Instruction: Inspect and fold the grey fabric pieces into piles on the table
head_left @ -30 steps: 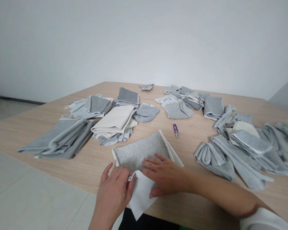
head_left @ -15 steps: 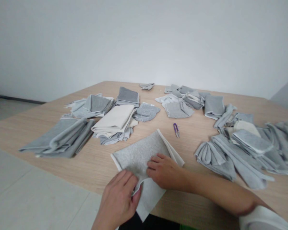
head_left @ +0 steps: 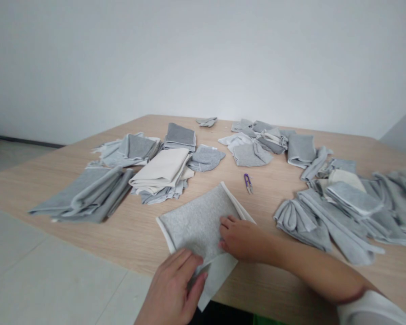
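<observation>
A grey cloth with a white underside [head_left: 198, 221] lies flat near the front edge of the wooden table [head_left: 131, 234]. My left hand [head_left: 174, 291] grips the cloth's near corner, thumb and fingers pinched around the fabric that hangs over the edge. My right hand [head_left: 245, 239] rests on the cloth's right side, fingers curled and pressing the fabric down.
Stacks of folded grey and cream cloths [head_left: 162, 174] sit at the left and middle. A loose heap of grey cloths [head_left: 345, 203] covers the right side. Small purple thread snips [head_left: 248, 183] lie just beyond the cloth. A white wall stands behind.
Both hands have slid to the right along the cloth's near edge. The white flap that hung over the table edge has been drawn up and shortened.
</observation>
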{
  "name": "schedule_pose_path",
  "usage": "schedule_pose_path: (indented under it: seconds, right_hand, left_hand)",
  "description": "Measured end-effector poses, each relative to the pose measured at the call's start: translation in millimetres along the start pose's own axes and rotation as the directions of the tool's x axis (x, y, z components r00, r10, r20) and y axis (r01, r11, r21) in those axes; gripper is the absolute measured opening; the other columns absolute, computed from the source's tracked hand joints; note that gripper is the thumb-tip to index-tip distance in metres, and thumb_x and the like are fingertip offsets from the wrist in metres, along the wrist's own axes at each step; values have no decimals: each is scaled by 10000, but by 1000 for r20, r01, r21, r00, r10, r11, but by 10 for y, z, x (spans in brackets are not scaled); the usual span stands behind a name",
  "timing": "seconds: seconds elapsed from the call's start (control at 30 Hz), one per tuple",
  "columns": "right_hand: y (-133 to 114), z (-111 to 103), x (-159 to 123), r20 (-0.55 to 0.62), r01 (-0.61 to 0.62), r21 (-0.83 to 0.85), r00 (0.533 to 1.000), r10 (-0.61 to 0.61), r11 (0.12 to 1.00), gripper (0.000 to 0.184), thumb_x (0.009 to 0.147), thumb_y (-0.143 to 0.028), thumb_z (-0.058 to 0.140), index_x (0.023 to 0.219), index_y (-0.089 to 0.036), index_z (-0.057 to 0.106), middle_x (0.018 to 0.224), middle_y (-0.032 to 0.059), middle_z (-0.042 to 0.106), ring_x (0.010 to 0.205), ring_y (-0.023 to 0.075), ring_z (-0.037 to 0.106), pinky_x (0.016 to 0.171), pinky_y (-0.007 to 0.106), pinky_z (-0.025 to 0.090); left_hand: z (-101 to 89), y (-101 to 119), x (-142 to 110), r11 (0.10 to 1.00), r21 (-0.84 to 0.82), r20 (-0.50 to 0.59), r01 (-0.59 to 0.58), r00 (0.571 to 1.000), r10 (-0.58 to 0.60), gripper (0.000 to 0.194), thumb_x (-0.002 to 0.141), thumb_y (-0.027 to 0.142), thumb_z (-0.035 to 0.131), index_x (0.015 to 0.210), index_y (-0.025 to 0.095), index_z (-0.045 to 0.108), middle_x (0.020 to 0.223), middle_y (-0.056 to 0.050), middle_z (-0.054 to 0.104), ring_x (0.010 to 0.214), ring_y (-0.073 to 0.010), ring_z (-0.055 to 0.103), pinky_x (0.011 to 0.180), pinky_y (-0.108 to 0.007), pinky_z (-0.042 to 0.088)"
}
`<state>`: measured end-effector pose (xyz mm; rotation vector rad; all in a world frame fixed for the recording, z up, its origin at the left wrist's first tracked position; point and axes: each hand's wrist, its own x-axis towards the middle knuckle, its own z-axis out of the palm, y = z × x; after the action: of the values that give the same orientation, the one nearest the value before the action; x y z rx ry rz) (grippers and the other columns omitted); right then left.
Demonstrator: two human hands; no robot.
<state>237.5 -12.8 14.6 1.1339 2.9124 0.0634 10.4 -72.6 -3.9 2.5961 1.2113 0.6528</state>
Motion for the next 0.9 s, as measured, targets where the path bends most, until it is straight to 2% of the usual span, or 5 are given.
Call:
schedule_pose_path:
  seconds: [0.23, 0.43, 0.67, 0.8, 0.9]
  right_hand:
    - [240, 41, 88, 13, -133, -25, 991, 133, 991, 273, 953, -295, 510, 1097, -107, 646, 1132, 172, 653, 1093, 276, 588, 905, 407, 490]
    - [501, 72, 189, 5, -272, -52, 962, 273, 961, 272, 958, -160, 408, 1102, -100, 630, 1164, 195, 634, 1126, 281, 566, 936, 433, 450]
    - [540, 124, 288, -16, -428, -34, 904, 428, 903, 334, 964, -102, 315, 1193, -123, 558, 1260, 195, 572, 1061, 243, 595, 884, 361, 475]
    - [561, 167, 294, -6, -534, -1, 846, 534, 846, 367, 986, -143, 293, 1319, -120, 446, 1190, 192, 595, 988, 234, 638, 809, 326, 492]
    - [588, 182, 285, 17, -564, 33, 826, 564, 825, 408, 993, -165, 284, 1392, -129, 356, 1169, 185, 620, 957, 242, 665, 777, 323, 494]
  left_hand:
    - [66, 56, -15, 984, -173, -29, 42, 998, -48, 96, 928, 218, 487, 974, 216, 572, 783, -43, 593, 751, -188, 613, 670, -313, 522]
    - [150, 59, -42, 977, -208, -66, 46, 996, -60, 207, 924, 206, 510, 1124, 227, 561, 894, -74, 657, 827, -196, 660, 724, -311, 564]
    - [167, 92, -36, 969, -241, -24, 52, 998, -59, 232, 934, 173, 482, 1146, 242, 549, 970, -69, 671, 902, -183, 661, 788, -302, 565]
    - [180, 149, -29, 987, -163, -18, 11, 1000, -14, 233, 906, 161, 501, 1115, 241, 565, 947, -67, 664, 878, -209, 637, 804, -368, 546]
    - [189, 194, -24, 999, -47, -33, -15, 999, 13, 309, 838, 183, 592, 1141, 236, 568, 995, -78, 660, 922, -246, 617, 860, -440, 511]
